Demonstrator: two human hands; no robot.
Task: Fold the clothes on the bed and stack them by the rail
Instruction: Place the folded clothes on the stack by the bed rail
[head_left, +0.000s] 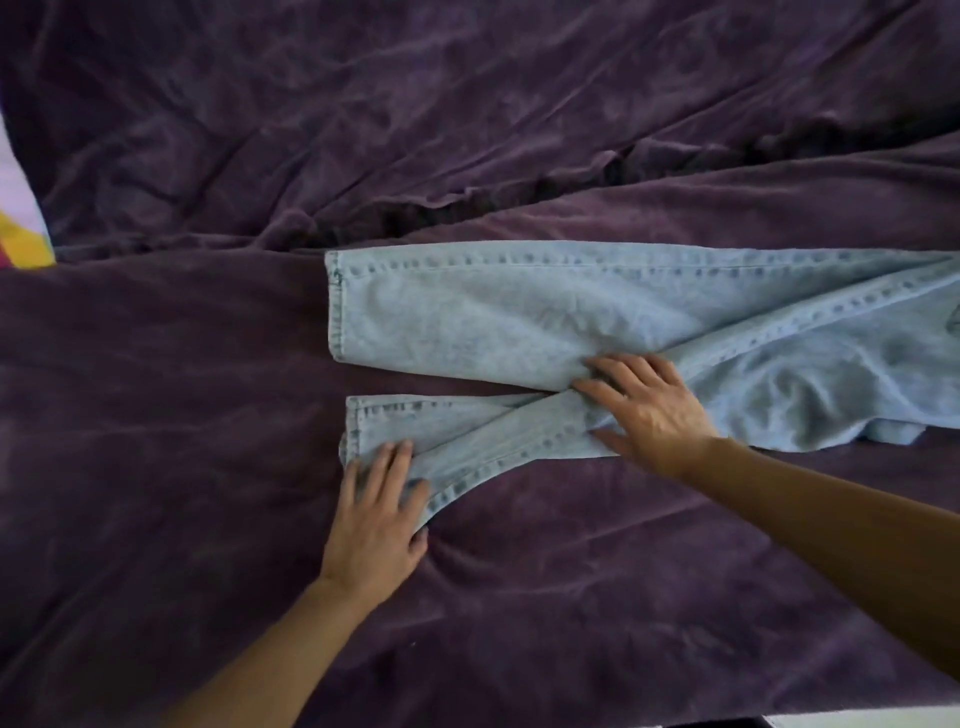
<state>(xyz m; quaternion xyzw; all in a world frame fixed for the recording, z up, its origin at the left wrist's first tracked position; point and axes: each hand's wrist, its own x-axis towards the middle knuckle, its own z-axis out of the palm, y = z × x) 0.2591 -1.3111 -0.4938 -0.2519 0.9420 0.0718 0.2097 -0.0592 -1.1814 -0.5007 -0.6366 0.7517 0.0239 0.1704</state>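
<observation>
We see light blue denim jeans (519, 317) flat on dark purple bedcover (156, 415), 2 legs pointing left, nearer 1 twisted.

Logged as pale, washed-out blue with faint mottling: jeans (519, 312). Marked along seams and hems by rows of darker blue dashes. Logged as deep purple, plain, unevenly faded in lighter and darker patches: bedspread (208, 519). Seen at left edge: patterned cloth (23, 228) in yellow, pale lilac and a trace of magenta. Seen at bottom right corner: off-white strip (857, 722).
</observation>
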